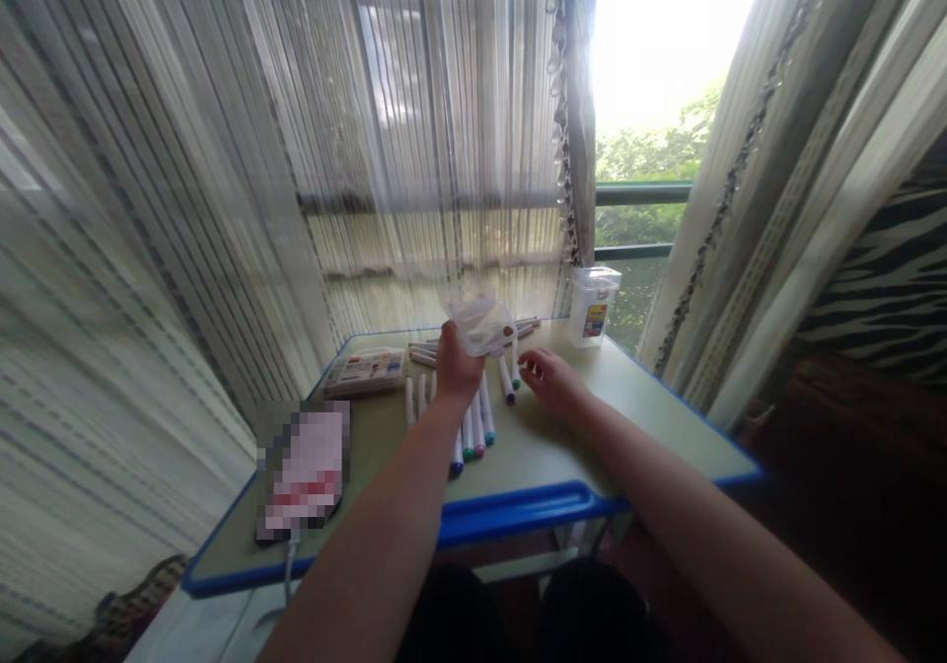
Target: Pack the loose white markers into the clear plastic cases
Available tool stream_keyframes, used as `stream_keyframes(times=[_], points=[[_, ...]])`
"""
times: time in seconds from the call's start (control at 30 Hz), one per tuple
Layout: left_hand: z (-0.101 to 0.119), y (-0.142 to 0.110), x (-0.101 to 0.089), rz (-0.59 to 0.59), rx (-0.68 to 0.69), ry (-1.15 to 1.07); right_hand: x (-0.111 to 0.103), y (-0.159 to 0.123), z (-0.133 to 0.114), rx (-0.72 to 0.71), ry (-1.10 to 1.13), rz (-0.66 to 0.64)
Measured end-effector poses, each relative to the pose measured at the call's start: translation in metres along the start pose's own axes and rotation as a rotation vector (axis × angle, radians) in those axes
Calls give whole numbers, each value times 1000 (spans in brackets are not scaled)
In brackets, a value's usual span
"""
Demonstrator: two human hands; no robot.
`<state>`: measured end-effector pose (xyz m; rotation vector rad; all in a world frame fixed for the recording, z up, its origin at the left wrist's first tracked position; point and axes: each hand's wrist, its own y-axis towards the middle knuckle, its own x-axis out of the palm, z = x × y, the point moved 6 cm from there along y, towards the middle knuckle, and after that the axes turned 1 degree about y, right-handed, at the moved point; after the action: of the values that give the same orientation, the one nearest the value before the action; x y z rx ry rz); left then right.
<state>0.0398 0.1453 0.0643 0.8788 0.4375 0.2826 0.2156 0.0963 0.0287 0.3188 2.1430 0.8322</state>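
Observation:
My left hand [455, 365] is closed on a crumpled clear plastic bag [479, 320], held up over the middle of the small desk [533, 451]. Beneath and around that hand lie several white markers [473, 431] with coloured caps, side by side. My right hand [548, 379] rests low on the desk just right of the markers, fingers loosely curled and apart, tips close to a marker [506, 379]; it holds nothing.
A flat clear case [365, 369] lies at the desk's back left. A phone [303, 471] with a cable sits at the front left. A clear plastic tub [593, 305] stands at the back right. Curtains hang behind and on both sides.

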Motion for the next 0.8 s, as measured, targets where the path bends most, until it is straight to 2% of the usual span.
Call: stream_keyframes(times=[0.1, 0.37, 0.67, 0.8], points=[[-2, 2, -2, 7, -25, 18, 10, -1, 10, 33, 17, -70], [0, 4, -5, 20, -50, -13, 16, 1, 33, 116, -10, -93], [5, 4, -11, 40, -51, -37, 23, -1, 34, 108, -106, -175], [7, 4, -9, 10, -44, -34, 23, -1, 34, 90, -125, -189]])
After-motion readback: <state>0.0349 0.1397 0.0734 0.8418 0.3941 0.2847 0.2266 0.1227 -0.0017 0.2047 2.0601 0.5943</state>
